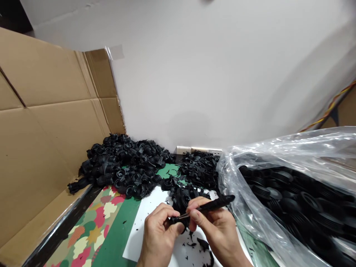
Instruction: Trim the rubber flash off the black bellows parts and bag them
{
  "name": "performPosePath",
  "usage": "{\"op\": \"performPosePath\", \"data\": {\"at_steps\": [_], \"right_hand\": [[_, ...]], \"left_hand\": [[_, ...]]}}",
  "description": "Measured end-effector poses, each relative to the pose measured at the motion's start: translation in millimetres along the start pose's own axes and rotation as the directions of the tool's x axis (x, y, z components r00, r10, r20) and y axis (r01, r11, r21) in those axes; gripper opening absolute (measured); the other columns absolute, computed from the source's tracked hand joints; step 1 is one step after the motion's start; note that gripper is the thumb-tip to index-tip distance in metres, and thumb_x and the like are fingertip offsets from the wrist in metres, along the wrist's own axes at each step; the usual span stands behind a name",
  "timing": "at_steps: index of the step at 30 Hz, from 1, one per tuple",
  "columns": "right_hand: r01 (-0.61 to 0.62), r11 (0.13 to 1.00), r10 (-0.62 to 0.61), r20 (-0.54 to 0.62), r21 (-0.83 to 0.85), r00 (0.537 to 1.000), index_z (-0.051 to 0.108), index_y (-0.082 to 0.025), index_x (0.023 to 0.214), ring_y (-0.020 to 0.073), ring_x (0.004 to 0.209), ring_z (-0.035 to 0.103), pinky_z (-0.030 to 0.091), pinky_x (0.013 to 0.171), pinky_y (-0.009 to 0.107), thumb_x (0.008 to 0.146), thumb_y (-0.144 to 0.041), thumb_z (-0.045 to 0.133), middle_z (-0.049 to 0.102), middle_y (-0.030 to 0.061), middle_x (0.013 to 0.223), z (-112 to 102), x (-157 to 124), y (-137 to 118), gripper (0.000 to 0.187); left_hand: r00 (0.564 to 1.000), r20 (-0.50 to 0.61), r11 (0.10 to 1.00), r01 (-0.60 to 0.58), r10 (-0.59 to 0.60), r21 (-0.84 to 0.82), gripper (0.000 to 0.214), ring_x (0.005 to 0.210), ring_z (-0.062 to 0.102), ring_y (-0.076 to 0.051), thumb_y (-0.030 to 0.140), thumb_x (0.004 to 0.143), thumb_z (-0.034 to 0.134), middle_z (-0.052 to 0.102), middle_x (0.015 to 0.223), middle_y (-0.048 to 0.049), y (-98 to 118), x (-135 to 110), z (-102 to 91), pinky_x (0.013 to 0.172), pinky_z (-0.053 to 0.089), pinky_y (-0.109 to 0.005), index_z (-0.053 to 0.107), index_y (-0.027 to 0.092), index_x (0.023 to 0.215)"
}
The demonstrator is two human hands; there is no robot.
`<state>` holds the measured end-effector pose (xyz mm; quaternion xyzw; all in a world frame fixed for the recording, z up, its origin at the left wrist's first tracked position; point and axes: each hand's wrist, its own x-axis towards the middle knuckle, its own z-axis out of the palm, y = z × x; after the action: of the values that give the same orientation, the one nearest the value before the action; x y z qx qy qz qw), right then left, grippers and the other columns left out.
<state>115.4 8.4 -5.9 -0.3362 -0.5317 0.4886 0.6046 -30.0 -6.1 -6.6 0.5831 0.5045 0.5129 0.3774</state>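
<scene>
My left hand [160, 231] pinches a small black rubber part [174, 220] between thumb and fingers, which cover most of it. In my right hand [215, 228] is a black-handled tool with a thin metal tip [218, 203], its handle slanting up to the right. The metal tip reaches the rubber part by my left thumb; its exact shape is hard to make out. Below both hands lies a white sheet [136, 241] strewn with black scraps [203, 244]. More black ribbed rubber pieces [180, 196] sit just beyond my fingers.
A large heap of black ribbed rubber parts [133, 159] lies at the back left, against a cardboard panel [50, 141]. Black trimmings [198, 167] are piled before a power strip [183, 150]. On the right, a clear plastic bag [232, 178] holds many black rubber parts [300, 207].
</scene>
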Motion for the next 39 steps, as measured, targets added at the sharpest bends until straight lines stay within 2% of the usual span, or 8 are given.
{"op": "performPosePath", "data": {"at_steps": [5,11,13,15,19,24,32,39], "right_hand": [[0.197,0.971,-0.198,0.009,-0.139,0.98,0.063,-0.019,0.073,0.0138,0.048,0.058,0.049,0.046,0.026,0.08,-0.029,0.062,0.061,0.0028,0.068,3.5,-2.9,-3.4,0.012],[0.572,0.67,-0.497,0.287,-0.473,0.819,0.062,-0.02,0.078,0.0163,0.057,0.062,0.048,0.048,0.024,0.08,-0.008,0.05,0.064,0.0056,0.068,0.7,-4.4,-4.5,0.017],[0.54,0.651,-0.523,0.202,-0.533,0.828,0.062,-0.02,0.075,0.0163,0.056,0.061,0.048,0.048,0.024,0.081,-0.01,0.05,0.064,0.0051,0.066,-10.5,1.8,-0.1,0.017],[0.356,0.754,-0.443,-0.027,-0.552,0.896,0.062,-0.021,0.072,0.0167,0.051,0.06,0.049,0.048,0.027,0.081,-0.021,0.057,0.063,0.0031,0.06,-23.2,9.4,4.5,0.01],[-0.052,0.988,0.002,-0.323,-0.148,0.946,0.062,-0.018,0.075,0.0196,0.051,0.064,0.054,0.048,0.03,0.075,-0.045,0.065,0.064,0.0018,0.056,-32.8,18.8,7.6,0.027],[-0.093,0.981,0.131,-0.237,0.169,0.963,0.058,-0.018,0.074,0.0212,0.059,0.07,0.055,0.049,0.029,0.072,-0.051,0.066,0.067,0.0032,0.074,-21.5,17.1,2.1,0.034],[0.022,0.993,-0.03,-0.07,-0.115,0.997,0.059,-0.019,0.077,0.0226,0.076,0.066,0.052,0.065,0.033,0.081,-0.05,0.055,0.068,0.0071,0.082,-19.6,10.5,1.4,0.031],[0.082,0.997,-0.082,-0.087,-0.007,0.993,0.064,-0.021,0.079,0.0227,0.078,0.065,0.052,0.064,0.032,0.081,-0.044,0.059,0.068,0.0064,0.081,-17.2,9.4,7.5,0.024]], "left_hand": [[1.0,-0.015,1.0,0.023,-0.023,0.018,0.006,0.057,0.048,-0.014,0.013,0.063,0.069,0.058,0.068,-0.002,-5.8,0.1,-0.3,0.05,0.039,-0.023,0.068,0.017,0.067],[0.999,0.04,0.999,-0.038,0.037,0.029,0.008,0.059,0.05,-0.016,0.024,0.068,0.07,0.058,0.066,-0.0033,-4.6,-1.8,-0.9,0.052,0.04,-0.024,0.068,0.016,0.065],[0.998,0.027,0.997,-0.061,0.06,0.036,0.003,0.062,0.053,-0.017,0.018,0.067,0.067,0.059,0.066,-0.0032,-0.6,-2.1,-0.2,0.055,0.041,-0.025,0.067,0.017,0.064],[0.998,-0.01,0.997,-0.058,0.058,0.049,0.005,0.06,0.052,-0.017,0.013,0.063,0.065,0.059,0.065,-0.0025,3.3,-1.5,0.6,0.053,0.04,-0.024,0.066,0.018,0.063],[0.999,-0.043,0.999,-0.008,0.01,0.04,0.005,0.052,0.047,-0.013,0.013,0.058,0.065,0.058,0.062,-0.0011,6.0,1.0,1.4,0.047,0.037,-0.022,0.067,0.017,0.061],[0.999,-0.052,1.0,0.012,-0.011,0.004,0.007,0.052,0.046,-0.012,0.012,0.058,0.066,0.058,0.065,-0.0005,1.1,1.6,1.0,0.048,0.037,-0.022,0.068,0.017,0.063],[0.997,-0.051,0.998,0.051,-0.053,-0.039,0.008,0.052,0.044,-0.011,0.012,0.059,0.066,0.056,0.066,0.0006,-2.3,2.7,1.1,0.047,0.036,-0.021,0.067,0.016,0.065],[0.996,-0.051,0.997,0.073,-0.074,-0.027,0.01,0.05,0.04,-0.01,0.011,0.058,0.065,0.054,0.065,0.0018,-3.2,1.1,1.0,0.046,0.032,-0.021,0.067,0.016,0.066]]}}
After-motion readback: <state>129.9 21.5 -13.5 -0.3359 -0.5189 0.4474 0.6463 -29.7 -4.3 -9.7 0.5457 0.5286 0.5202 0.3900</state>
